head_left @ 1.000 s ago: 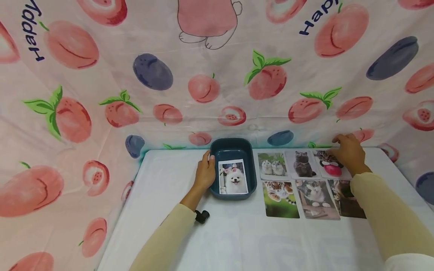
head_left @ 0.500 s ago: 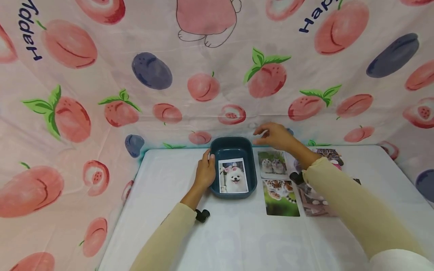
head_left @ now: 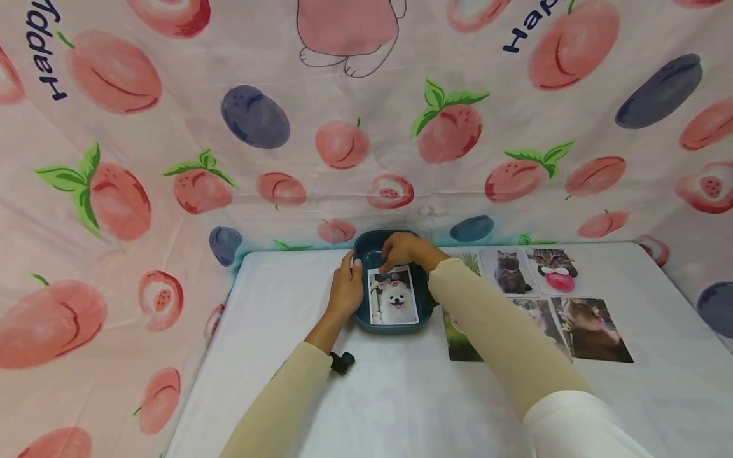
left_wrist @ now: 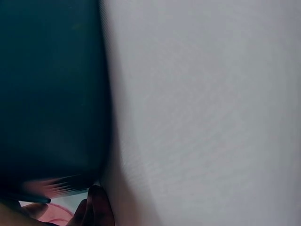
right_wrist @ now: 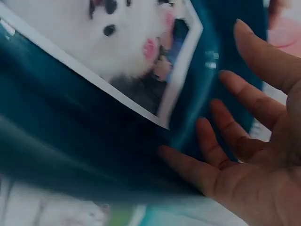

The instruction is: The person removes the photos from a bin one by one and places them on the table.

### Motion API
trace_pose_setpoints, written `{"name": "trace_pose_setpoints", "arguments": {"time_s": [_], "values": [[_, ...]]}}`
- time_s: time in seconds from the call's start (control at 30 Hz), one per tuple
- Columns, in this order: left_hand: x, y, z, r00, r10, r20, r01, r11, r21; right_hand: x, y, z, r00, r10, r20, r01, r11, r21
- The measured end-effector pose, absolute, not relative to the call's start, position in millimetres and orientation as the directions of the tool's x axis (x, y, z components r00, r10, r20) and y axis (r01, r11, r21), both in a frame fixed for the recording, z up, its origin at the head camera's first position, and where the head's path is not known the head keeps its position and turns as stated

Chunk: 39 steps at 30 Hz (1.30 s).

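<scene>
A dark blue rectangular box (head_left: 364, 247) stands at the table's back edge. Inside it lies a white-bordered photo card of a fluffy white dog (head_left: 395, 304). My left hand (head_left: 346, 289) holds the box's left side, thumb at the rim; in the left wrist view its fingers (left_wrist: 97, 207) show beside the box wall (left_wrist: 51, 89). My right hand (head_left: 405, 249) is over the back of the box, just beyond the card's top edge. In the right wrist view its spread fingers (right_wrist: 230, 134) hold nothing and stand apart from the photo card (right_wrist: 127, 61).
Right of the box, animal photo cards lie in two rows: a grey cat (head_left: 509, 273), a cat with a pink ball (head_left: 555, 272), a brown animal (head_left: 595, 331). My right sleeve (head_left: 498, 331) covers parts of others. A fruit-print cloth (head_left: 343, 95) hangs behind the white table (head_left: 401, 394).
My right hand has moved left from the top right card, past the cards, to over the box. The left hand stays at the box, and the dog card lies as before.
</scene>
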<state>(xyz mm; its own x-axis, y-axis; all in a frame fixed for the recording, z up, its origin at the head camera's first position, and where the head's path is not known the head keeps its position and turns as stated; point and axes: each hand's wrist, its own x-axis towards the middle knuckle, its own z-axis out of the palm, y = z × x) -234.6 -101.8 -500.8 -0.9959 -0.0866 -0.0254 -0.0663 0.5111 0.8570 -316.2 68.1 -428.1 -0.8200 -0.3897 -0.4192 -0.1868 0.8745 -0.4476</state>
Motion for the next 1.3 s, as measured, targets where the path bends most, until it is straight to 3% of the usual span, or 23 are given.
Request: {"name": "trace_pose_setpoints", "arguments": {"time_s": [0.23,0.37,0.63,0.87,1.07,1.3], "values": [[-235,-103,-501,-0.998,-0.067,0.000,-0.035,0.521,0.853,-317,54,-440,-0.795,-0.307,-0.523,-0.110,0.921,-0.374],[-235,-104,-502,-0.998,-0.061,0.010,-0.023,0.520,0.854,-316,50,-441,-0.784,-0.333,-0.523,-0.144,0.918,-0.370],[-234,-103,-502,-0.997,-0.075,0.010,-0.030,0.506,0.862,-303,60,-425,-0.842,-0.437,-0.316,-0.336,0.884,-0.327],[-235,-103,-503,-0.997,-0.077,0.001,-0.037,0.492,0.870,-278,76,-417,-0.826,-0.528,-0.198,-0.430,0.817,-0.383],[-235,-105,-503,-0.996,-0.082,0.021,-0.023,0.495,0.868,-252,82,-425,-0.822,-0.540,-0.181,-0.415,0.785,-0.459],[-236,-104,-503,-0.997,-0.077,0.018,-0.023,0.500,0.866,-237,143,-411,-0.889,-0.455,0.041,-0.378,0.682,-0.627]]}}
